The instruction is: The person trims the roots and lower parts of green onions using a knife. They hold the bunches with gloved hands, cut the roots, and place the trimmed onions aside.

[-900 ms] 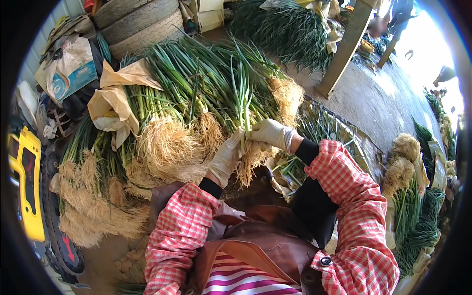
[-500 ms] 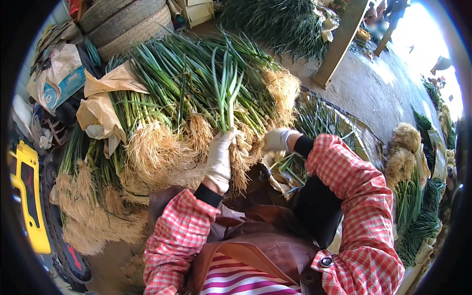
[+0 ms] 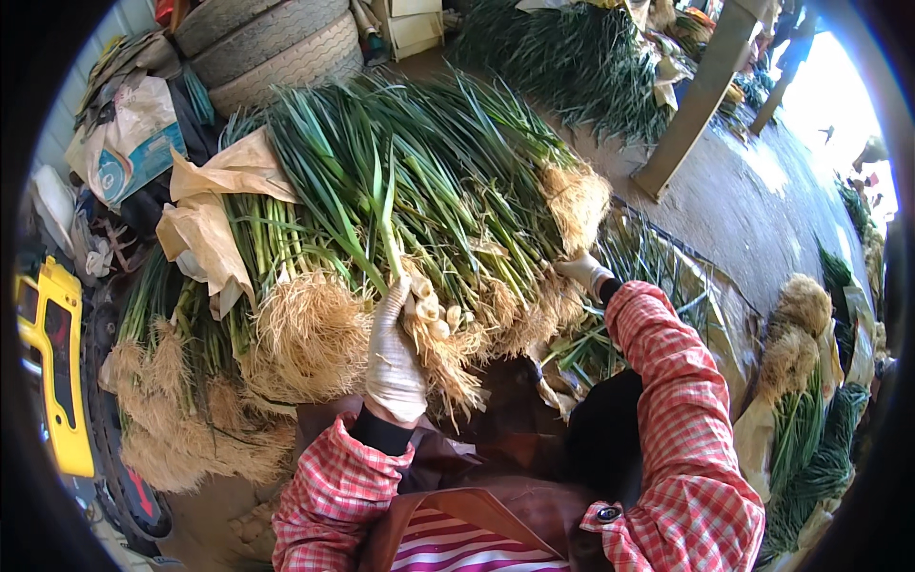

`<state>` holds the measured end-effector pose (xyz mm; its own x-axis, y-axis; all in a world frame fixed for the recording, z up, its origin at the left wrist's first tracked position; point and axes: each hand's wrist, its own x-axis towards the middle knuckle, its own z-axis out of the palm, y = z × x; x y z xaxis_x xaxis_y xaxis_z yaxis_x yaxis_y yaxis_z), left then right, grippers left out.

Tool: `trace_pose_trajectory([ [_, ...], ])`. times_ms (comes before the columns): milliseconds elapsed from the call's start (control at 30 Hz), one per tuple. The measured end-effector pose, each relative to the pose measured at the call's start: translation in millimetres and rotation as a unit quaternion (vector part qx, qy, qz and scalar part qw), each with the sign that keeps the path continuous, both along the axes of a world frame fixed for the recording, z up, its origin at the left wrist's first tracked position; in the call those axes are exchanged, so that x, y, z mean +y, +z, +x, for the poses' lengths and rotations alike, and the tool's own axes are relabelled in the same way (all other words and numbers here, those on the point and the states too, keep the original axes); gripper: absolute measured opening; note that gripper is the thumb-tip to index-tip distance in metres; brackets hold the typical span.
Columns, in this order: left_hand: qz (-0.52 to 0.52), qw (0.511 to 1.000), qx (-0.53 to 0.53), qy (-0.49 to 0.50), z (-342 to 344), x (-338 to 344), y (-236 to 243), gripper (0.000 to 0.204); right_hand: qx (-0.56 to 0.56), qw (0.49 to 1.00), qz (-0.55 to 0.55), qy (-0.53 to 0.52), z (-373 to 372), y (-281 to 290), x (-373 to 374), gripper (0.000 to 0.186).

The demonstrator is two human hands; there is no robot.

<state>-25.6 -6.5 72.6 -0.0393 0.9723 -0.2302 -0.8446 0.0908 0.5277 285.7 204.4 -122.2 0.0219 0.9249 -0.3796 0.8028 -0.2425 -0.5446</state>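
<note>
My left hand (image 3: 395, 357), in a pale glove, is closed round a small bunch of green garlic (image 3: 391, 238). Its leaves point away from me, and its pale lower ends and stringy roots (image 3: 448, 367) hang to the right of the hand. My right hand (image 3: 583, 274), gloved too, reaches to the right edge of a large green garlic pile (image 3: 448, 181). Its fingers are bent round the stalks just below a thick root clump (image 3: 575, 205); the fingertips are partly hidden.
Brown paper (image 3: 224, 214) wraps bundles on the left, beside a yellow plastic frame (image 3: 62, 367). Stacked tyres (image 3: 276, 57) stand behind. A metal post (image 3: 701, 100) rises at the back right. More rooty bundles (image 3: 791, 353) lie at far right.
My right hand has moved right and away from the held bunch to the pile's edge. My left hand has shifted slightly left and down, still holding the bunch. The view has shifted slightly.
</note>
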Motion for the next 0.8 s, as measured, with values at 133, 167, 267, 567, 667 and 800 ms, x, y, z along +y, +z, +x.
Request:
trace_pose_trajectory([
  [133,0.003,1.0,0.0,-0.007,5,5,-2,0.018,0.196,0.977,-0.087,0.016,34,-43,17,0.073],
  [167,0.007,1.0,-0.012,-0.012,4,5,-3,0.019,0.215,0.969,-0.12,0.024,32,-41,18,0.065],
  [267,0.008,0.999,-0.033,-0.022,7,7,-7,0.02,0.244,0.954,-0.172,-0.008,32,-36,13,0.045],
  [567,0.047,0.998,-0.031,-0.024,6,10,-10,0.023,0.579,0.809,-0.098,-0.03,-16,122,-21,0.033],
  [667,0.042,0.999,-0.017,-0.022,7,8,3,0.027,0.579,0.814,-0.042,0.036,-47,172,-23,0.044],
  [800,0.029,0.999,-0.016,-0.025,2,7,0,0.03,0.505,0.832,-0.015,0.228,-71,175,-28,0.054],
])
